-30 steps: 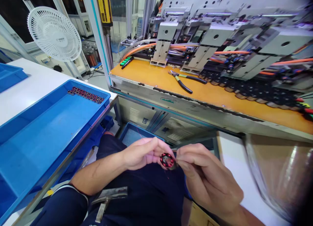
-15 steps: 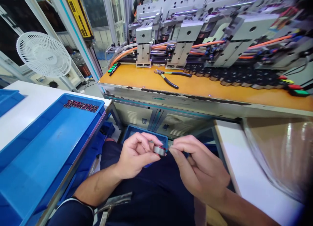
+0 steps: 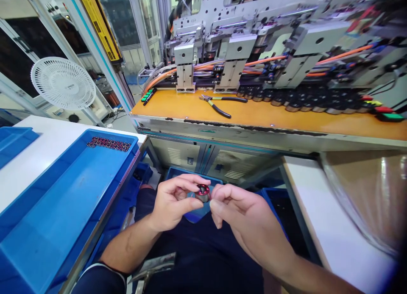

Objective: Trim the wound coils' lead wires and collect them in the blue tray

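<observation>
Between the thumb and fingers of my left hand (image 3: 174,201) is a small round metal part (image 3: 202,193) with a red and black top, tilted so that its top faces the camera. My right hand (image 3: 243,209) is closed in a pinch at the right side of this part; whatever its fingertips grip, perhaps a thin red wire, is too small to make out. Both hands are above my lap, in front of a blue bin (image 3: 216,181) on the floor.
A blue tray (image 3: 63,188) at left holds rows of small red-black parts (image 3: 110,144). Pliers (image 3: 219,104) and many black round parts (image 3: 305,101) lie on the orange bench (image 3: 178,105) below a machine (image 3: 238,48). Plastic-wrapped material (image 3: 365,192) is at right.
The round part has been turned so that its red top shows. My right hand has come closer to it, moving left. The whole view has shifted slightly.
</observation>
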### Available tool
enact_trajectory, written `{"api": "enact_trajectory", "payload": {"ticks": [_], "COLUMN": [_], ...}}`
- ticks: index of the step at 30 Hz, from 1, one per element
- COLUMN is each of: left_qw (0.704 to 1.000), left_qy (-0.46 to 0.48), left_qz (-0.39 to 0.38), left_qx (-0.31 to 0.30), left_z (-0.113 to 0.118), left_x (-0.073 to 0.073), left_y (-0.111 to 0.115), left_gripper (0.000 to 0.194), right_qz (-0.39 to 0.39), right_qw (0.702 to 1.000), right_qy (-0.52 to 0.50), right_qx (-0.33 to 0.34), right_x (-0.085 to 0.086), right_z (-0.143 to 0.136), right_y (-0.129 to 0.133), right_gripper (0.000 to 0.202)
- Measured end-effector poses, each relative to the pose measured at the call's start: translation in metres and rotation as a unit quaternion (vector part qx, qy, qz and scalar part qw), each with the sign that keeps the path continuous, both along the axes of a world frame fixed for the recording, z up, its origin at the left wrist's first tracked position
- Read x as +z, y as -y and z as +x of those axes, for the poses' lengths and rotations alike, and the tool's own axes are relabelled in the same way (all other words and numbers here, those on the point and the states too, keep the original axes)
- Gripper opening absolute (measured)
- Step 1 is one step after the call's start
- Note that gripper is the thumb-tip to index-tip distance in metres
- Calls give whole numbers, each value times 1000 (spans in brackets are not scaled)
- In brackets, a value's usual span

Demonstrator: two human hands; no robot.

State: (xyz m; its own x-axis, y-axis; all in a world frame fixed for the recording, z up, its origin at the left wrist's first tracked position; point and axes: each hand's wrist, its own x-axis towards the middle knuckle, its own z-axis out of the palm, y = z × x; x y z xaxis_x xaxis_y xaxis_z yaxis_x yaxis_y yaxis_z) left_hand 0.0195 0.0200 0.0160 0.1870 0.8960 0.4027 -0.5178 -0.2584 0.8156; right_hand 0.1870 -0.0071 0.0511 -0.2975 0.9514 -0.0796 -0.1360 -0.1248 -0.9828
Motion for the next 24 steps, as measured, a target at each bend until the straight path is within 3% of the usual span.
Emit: {"api": "enact_trajectory", "payload": {"ticks": [4,9,12,14,15,16,18,19,20,21,24], "left_qw": [1000,999,995,983,973,963,959,964,965,958,919], "left_qy": [4,16,51,73,70,53,-31,-90,-150,-205,-302], "left_qz": [-4,-24,-75,-167,-221,-262,-262,-209,-130,-42,135], "left_qx": [-2,-19,-45,-38,-16,18,102,141,172,195,217], "left_z": [-1,-1,3,7,8,9,9,8,7,6,3], "left_x": [0,2,1,-3,-7,-10,-14,-14,-11,-7,14], "left_y": [0,1,-1,-2,-2,-1,6,12,17,22,29], "left_gripper": [24,24,14,12,16,19,22,24,29,37,54], "right_qz": [-63,-66,-11,111,209,323,519,580,617,641,688], "right_qw": [996,986,989,992,975,930,773,697,643,613,583], "right_qy": [-57,-135,-131,-57,9,97,269,328,366,381,371], "right_qx": [24,78,60,-22,-81,-146,-246,-266,-269,-262,-221], "right_x": [-4,-7,-14,-18,-20,-21,-23,-24,-26,-27,-33], "right_z": [-3,-10,-13,-12,-10,-7,0,4,8,12,19], "right_y": [-4,-8,-7,-8,-9,-11,-16,-19,-21,-23,-26], "right_gripper": [30,29,25,18,16,16,21,23,24,26,23]}}
